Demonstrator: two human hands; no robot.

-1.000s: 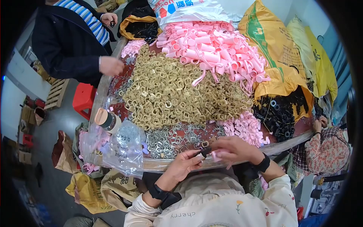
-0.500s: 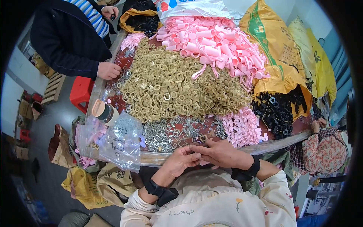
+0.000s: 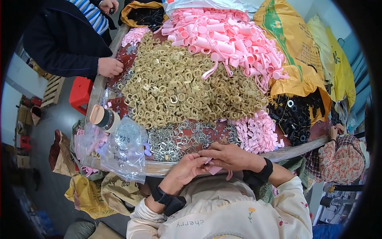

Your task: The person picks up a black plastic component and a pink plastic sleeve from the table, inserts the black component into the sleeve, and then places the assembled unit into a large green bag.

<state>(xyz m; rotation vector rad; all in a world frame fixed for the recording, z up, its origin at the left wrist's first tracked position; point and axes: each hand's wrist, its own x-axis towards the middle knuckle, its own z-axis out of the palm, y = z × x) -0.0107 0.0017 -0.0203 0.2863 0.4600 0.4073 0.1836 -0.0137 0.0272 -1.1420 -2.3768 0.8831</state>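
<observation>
Pink strip (image 3: 216,169): pinched between our left hand (image 3: 188,169) and right hand (image 3: 230,156) at the counter (image 3: 159,169) edge, long axis running left-right, its free end hanging lower right. Beyond it: silver clips (image 3: 175,137).
</observation>
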